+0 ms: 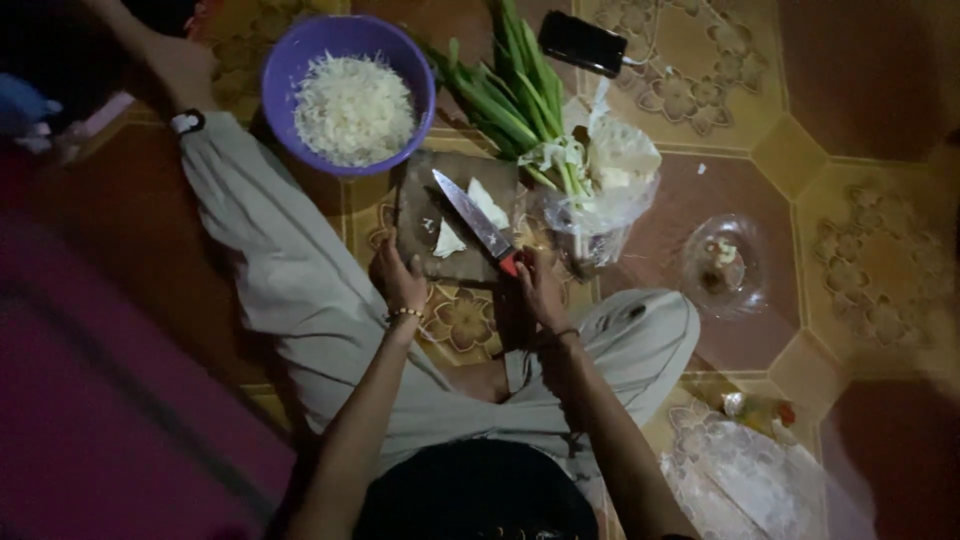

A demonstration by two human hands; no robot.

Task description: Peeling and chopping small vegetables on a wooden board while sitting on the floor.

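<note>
I sit on a tiled floor with a dark wooden cutting board [425, 195] in front of me. My right hand [540, 290] grips the red handle of a large knife [472, 212], whose blade lies across the board pointing up and left. Two pale cabbage pieces [487, 200] lie on the board beside the blade. My left hand [398, 278] rests at the board's near left edge, fingers on it. A purple bowl [345, 40] of shredded white cabbage stands just beyond the board.
Green onions [515, 90] and a clear plastic bag of cabbage [610, 180] lie right of the board. A black phone [582, 42] lies at the top. A clear glass dish [722, 265] sits to the right. Crumpled plastic [745, 470] lies lower right.
</note>
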